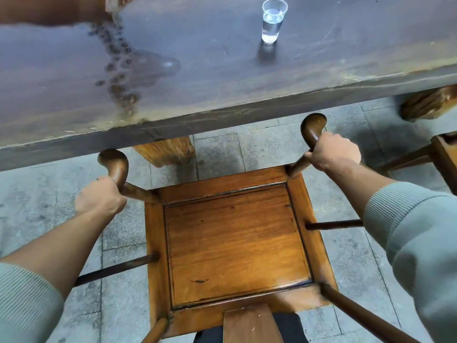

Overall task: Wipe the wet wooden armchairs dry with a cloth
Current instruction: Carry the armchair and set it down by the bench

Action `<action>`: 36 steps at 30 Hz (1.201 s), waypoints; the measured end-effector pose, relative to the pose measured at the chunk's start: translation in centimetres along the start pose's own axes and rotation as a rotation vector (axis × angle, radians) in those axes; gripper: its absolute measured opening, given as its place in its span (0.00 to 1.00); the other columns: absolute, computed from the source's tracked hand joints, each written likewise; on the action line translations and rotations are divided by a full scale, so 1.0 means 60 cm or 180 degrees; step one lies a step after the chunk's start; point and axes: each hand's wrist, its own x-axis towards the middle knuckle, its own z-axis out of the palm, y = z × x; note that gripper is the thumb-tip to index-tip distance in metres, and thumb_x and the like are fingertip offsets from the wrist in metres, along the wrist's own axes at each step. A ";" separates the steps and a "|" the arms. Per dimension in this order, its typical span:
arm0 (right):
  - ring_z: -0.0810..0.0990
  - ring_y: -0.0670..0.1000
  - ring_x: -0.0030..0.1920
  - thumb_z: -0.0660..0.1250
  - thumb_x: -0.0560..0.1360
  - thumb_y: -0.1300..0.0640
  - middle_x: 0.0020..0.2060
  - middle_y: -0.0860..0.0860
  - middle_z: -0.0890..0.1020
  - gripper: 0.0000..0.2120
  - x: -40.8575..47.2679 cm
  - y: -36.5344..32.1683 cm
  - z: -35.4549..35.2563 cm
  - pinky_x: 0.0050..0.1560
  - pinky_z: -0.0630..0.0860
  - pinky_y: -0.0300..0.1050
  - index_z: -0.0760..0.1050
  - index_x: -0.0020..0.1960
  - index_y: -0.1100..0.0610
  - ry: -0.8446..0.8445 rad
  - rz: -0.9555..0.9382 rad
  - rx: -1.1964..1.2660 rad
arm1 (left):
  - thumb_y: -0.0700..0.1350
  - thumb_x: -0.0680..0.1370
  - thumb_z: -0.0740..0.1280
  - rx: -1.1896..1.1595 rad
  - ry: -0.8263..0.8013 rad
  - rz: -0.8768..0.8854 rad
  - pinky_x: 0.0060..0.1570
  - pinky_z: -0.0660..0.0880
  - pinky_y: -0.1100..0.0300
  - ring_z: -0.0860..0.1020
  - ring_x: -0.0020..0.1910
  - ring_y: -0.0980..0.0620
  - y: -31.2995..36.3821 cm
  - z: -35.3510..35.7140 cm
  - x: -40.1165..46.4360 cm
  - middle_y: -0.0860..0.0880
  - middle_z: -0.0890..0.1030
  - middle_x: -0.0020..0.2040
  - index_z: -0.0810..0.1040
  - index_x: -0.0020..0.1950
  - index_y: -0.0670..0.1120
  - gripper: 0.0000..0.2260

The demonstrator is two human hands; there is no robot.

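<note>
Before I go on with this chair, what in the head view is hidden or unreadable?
- Cloth: none shows in the head view.
- Armchair back: cut off by the bottom edge; only the splat's lower part shows.
- Wetness of the seat: the glossy finish leaves it unclear.
- Left hand and right hand grip the armrest ends; fingertips hidden under the wood.
- Second chair: cut by the right edge.

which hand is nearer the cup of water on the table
Right. The right hand grips the chair's right armrest, below and slightly right of the cup. The left hand grips the left armrest, far to its lower left.
</note>
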 end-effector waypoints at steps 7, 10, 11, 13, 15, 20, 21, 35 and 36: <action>0.77 0.55 0.32 0.71 0.72 0.41 0.34 0.53 0.76 0.19 0.014 0.010 -0.004 0.37 0.77 0.48 0.73 0.46 0.57 -0.0342 -0.0101 0.0146 | 0.44 0.72 0.68 0.0086 0.0009 0.0023 0.38 0.73 0.54 0.77 0.41 0.40 0.001 -0.006 0.000 0.42 0.78 0.41 0.74 0.55 0.41 0.14; 0.74 0.54 0.31 0.72 0.72 0.40 0.34 0.53 0.75 0.21 0.018 0.011 -0.005 0.36 0.73 0.47 0.72 0.48 0.58 -0.0378 -0.0127 0.0117 | 0.42 0.71 0.67 0.0040 -0.0088 0.0033 0.37 0.74 0.54 0.78 0.39 0.41 0.002 -0.011 0.001 0.43 0.77 0.39 0.72 0.52 0.42 0.11; 0.74 0.54 0.32 0.72 0.71 0.40 0.34 0.53 0.75 0.22 0.018 0.009 -0.006 0.35 0.73 0.46 0.72 0.48 0.58 -0.0393 -0.0137 0.0101 | 0.42 0.71 0.67 0.0041 -0.0082 0.0043 0.36 0.74 0.54 0.77 0.39 0.42 -0.001 -0.012 0.001 0.43 0.77 0.38 0.72 0.52 0.42 0.11; 0.75 0.55 0.32 0.72 0.71 0.39 0.34 0.54 0.75 0.23 0.021 0.010 -0.008 0.35 0.73 0.46 0.72 0.49 0.58 -0.0428 -0.0137 0.0105 | 0.41 0.72 0.66 0.0028 -0.0066 0.0088 0.34 0.72 0.55 0.77 0.38 0.42 -0.001 -0.014 0.000 0.43 0.77 0.38 0.71 0.52 0.42 0.10; 0.77 0.57 0.35 0.72 0.72 0.39 0.35 0.54 0.75 0.23 0.019 0.009 -0.009 0.36 0.74 0.47 0.73 0.49 0.58 -0.0435 -0.0155 0.0093 | 0.41 0.72 0.66 -0.0015 -0.0071 0.0054 0.36 0.71 0.54 0.76 0.39 0.42 -0.002 -0.016 -0.004 0.43 0.76 0.39 0.70 0.52 0.43 0.11; 0.75 0.54 0.32 0.71 0.72 0.39 0.34 0.53 0.75 0.22 0.026 0.001 -0.013 0.33 0.71 0.45 0.72 0.48 0.57 -0.0411 -0.0203 0.0087 | 0.42 0.71 0.65 -0.0064 -0.0129 0.0036 0.37 0.72 0.54 0.76 0.40 0.42 -0.012 -0.014 -0.001 0.43 0.77 0.40 0.70 0.52 0.43 0.11; 0.74 0.54 0.31 0.72 0.72 0.40 0.33 0.52 0.74 0.21 0.027 -0.003 -0.012 0.33 0.71 0.45 0.72 0.48 0.57 -0.0396 -0.0209 0.0077 | 0.42 0.71 0.65 -0.0066 -0.0132 0.0053 0.36 0.72 0.54 0.77 0.40 0.42 -0.016 -0.012 0.001 0.43 0.77 0.39 0.70 0.52 0.43 0.11; 0.79 0.62 0.59 0.71 0.73 0.37 0.59 0.61 0.78 0.36 0.011 -0.030 -0.013 0.54 0.75 0.54 0.66 0.67 0.63 -0.0427 -0.0086 -0.0109 | 0.49 0.77 0.67 0.0003 -0.0292 -0.0012 0.53 0.75 0.45 0.73 0.60 0.38 -0.010 -0.005 -0.012 0.38 0.72 0.61 0.65 0.66 0.40 0.23; 0.75 0.63 0.64 0.70 0.74 0.37 0.64 0.62 0.75 0.39 -0.002 -0.035 -0.013 0.60 0.73 0.57 0.62 0.70 0.64 -0.0376 -0.0217 -0.0238 | 0.51 0.76 0.67 0.0111 -0.0165 0.0076 0.55 0.74 0.45 0.71 0.62 0.39 -0.012 -0.005 -0.020 0.38 0.71 0.62 0.65 0.66 0.41 0.24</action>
